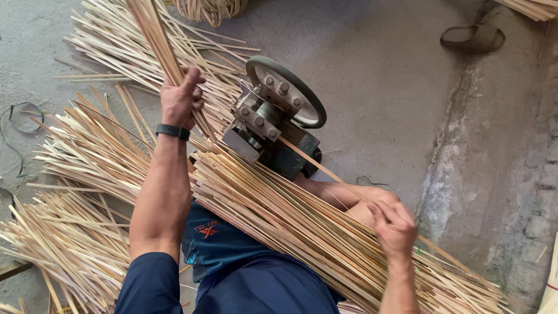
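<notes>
Left hand (181, 99) is clamped on a bunch of bamboo strips (154, 35), right hand (395, 227) pinches one strip (325, 168) near the cutter (273, 116). They look light, springy and splintery, so grip mid-length.

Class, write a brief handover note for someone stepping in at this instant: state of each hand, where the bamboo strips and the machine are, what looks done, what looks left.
Left hand: shut on a bundle of strips, raised beside the machine.
Right hand: fingers pinch a single strip that runs up into the wheeled machine on the concrete floor.
A thick stack of strips lies across the lap, under the right hand.
Done: loose piles of strips spread on the floor to the left; whether they have been through the machine cannot be told.
Left: the lap stack and the held bundle look still unfed.
</notes>
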